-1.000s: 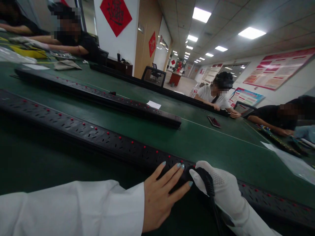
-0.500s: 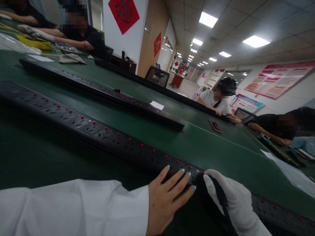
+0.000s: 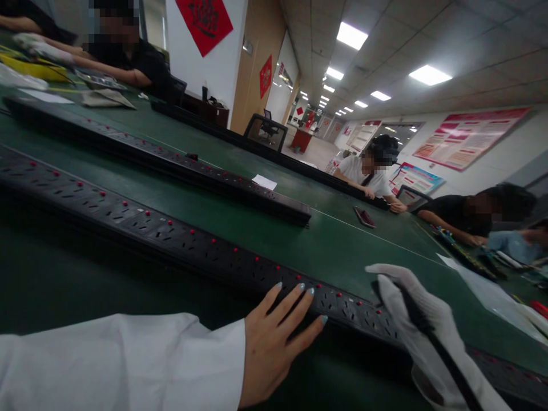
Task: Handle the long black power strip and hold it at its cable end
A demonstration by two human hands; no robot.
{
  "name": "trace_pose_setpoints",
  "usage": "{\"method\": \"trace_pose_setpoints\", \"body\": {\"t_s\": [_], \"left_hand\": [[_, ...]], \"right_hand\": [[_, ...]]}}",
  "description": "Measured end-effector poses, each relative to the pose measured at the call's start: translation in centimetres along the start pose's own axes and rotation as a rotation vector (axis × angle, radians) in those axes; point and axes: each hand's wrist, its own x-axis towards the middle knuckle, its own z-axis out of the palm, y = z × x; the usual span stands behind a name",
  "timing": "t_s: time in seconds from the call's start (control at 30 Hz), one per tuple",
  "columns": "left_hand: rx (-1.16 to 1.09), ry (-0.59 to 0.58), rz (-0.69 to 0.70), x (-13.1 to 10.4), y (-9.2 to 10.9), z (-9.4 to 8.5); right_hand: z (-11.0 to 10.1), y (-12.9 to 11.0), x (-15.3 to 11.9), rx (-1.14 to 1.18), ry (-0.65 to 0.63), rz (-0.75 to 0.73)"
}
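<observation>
A long black strip [image 3: 180, 242] with slotted sockets and a row of red dots runs diagonally over the green table [image 3: 342, 251]. My bare left hand [image 3: 282, 339] lies on the strip's near edge, fingers spread and nothing in them. My right hand [image 3: 422, 325], in a white glove, is closed around a black cable-like thing [image 3: 447, 365] that runs down past the wrist. It hovers over the right part of the strip; the thing's front end is mostly hidden by the fingers.
A second black strip [image 3: 192, 171] lies farther back, with a white paper [image 3: 264, 182] behind it. A phone [image 3: 364, 217] sits toward the far right. Another long dark strip [image 3: 295, 162] lines the far edge. Several people work around the table; a clear sheet [image 3: 492, 297] lies at right.
My right hand has lifted and moved right along the strip with the black thing, uncovering more red dots. My left hand stays on the strip. The whole view has shifted slightly.
</observation>
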Motion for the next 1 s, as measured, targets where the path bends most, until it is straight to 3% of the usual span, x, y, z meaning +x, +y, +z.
{"method": "trace_pose_setpoints", "body": {"t_s": [0.1,0.27,0.43,1.0], "left_hand": [[-0.003,-0.01,0.002,-0.1,0.0,0.0],[-0.006,-0.038,0.007,-0.1,-0.1,-0.1],[-0.027,-0.044,0.0,0.0,-0.1,-0.3],[0.021,-0.002,-0.004,0.0,0.1,0.2]], "right_hand": [[1.6,-0.7,0.5,0.017,-0.2,-0.074],[2.7,-1.0,1.6,-0.065,-0.121,-0.13],[4.2,-1.4,0.9,-0.067,-0.268,-0.219],[5.7,-1.3,0.1,-0.099,-0.301,-0.234]]}}
